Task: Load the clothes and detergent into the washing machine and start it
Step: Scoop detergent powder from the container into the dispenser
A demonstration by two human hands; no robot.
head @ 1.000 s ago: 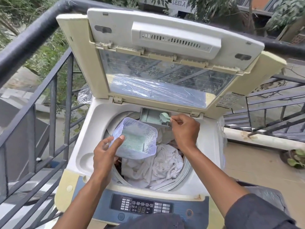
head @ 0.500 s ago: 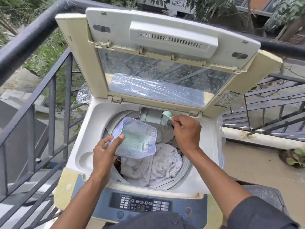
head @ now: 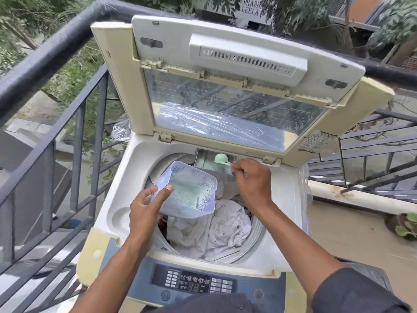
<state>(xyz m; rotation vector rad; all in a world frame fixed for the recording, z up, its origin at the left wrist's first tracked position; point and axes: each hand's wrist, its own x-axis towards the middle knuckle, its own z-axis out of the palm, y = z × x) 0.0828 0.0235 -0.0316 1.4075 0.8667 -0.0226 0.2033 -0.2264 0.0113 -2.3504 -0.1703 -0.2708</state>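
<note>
A top-loading washing machine (head: 117,199) stands with its lid (head: 225,82) raised. White clothes (head: 225,227) fill the drum. My left hand (head: 146,206) holds a clear plastic detergent tub (head: 189,193) with pale green powder, tilted over the drum's left side. My right hand (head: 252,181) pinches the handle of a small green scoop (head: 222,159), which is turned over above the open detergent drawer (head: 205,163) at the drum's back rim.
The control panel (head: 196,283) runs along the machine's front edge. A dark metal railing (head: 74,132) borders the left and back. A potted plant (head: 406,227) sits on the balcony floor at right.
The scoop has tipped further over the detergent drawer. The view has drifted slightly; both hands stay in nearly the same places.
</note>
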